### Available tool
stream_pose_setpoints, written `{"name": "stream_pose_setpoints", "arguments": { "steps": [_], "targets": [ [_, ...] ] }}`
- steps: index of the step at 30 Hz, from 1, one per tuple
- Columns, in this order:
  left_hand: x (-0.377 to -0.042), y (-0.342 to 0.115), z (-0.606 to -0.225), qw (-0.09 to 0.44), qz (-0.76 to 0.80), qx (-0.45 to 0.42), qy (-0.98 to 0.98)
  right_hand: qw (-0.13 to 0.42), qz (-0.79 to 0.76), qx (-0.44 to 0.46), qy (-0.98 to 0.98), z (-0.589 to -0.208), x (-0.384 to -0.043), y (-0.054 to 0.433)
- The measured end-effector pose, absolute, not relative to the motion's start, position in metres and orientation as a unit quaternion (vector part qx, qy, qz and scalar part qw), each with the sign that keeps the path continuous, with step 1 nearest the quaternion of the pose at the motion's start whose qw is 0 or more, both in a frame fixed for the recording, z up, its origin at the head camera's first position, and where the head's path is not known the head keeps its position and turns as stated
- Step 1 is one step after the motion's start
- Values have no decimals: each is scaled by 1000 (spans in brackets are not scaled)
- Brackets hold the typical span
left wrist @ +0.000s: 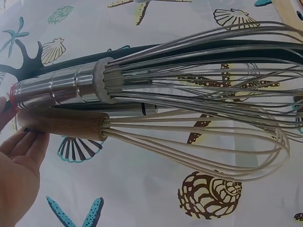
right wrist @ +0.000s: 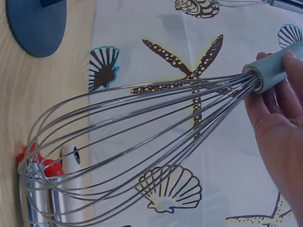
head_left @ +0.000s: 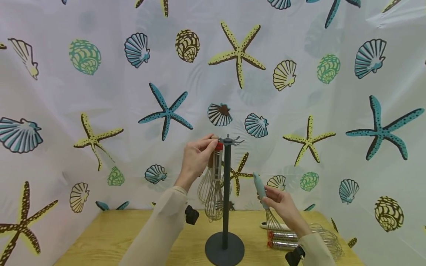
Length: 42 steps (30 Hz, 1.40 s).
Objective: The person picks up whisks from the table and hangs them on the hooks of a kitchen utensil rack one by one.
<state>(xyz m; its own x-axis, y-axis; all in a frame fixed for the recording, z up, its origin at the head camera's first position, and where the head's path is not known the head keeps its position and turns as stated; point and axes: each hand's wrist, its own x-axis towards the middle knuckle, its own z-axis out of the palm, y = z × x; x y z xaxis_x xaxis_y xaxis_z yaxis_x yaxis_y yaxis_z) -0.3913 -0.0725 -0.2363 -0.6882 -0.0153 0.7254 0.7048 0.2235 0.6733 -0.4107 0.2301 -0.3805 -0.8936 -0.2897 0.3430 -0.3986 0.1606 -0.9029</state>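
My left hand is up at the hooks of a dark stand, pinching the top of a steel-handled whisk with a red end. A wooden-handled whisk hangs right beside it, with the left fingertips against its handle in the left wrist view. Both whisks point wires down along the post. On the right of the stand, my right hand grips a whisk by its pale teal handle, tilted with its wires downward over the table.
Two steel-handled whisks with red ends lie on the wooden table at the right. A white-handled utensil lies behind them. The stand's round base is near the front. A curtain printed with shells and starfish surrounds the table.
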Motion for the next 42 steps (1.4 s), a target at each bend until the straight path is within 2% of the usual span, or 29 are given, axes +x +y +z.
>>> {"name": "stream_pose_setpoints", "arguments": {
  "steps": [10,20,29,42],
  "targets": [
    [-394,-77,-233,287,-597,-241,-709,81,605,268,-746,-356,-414,216],
    [-367,-74,-220,271,-601,-251,-709,109,618,256,-735,-332,-419,204],
    [-394,-77,-232,274,-619,-244,-695,124,607,268,-737,-310,-425,194],
    [-397,-73,-240,290,-622,-251,-683,107,622,266,-728,-297,-432,185]
  ]
}}
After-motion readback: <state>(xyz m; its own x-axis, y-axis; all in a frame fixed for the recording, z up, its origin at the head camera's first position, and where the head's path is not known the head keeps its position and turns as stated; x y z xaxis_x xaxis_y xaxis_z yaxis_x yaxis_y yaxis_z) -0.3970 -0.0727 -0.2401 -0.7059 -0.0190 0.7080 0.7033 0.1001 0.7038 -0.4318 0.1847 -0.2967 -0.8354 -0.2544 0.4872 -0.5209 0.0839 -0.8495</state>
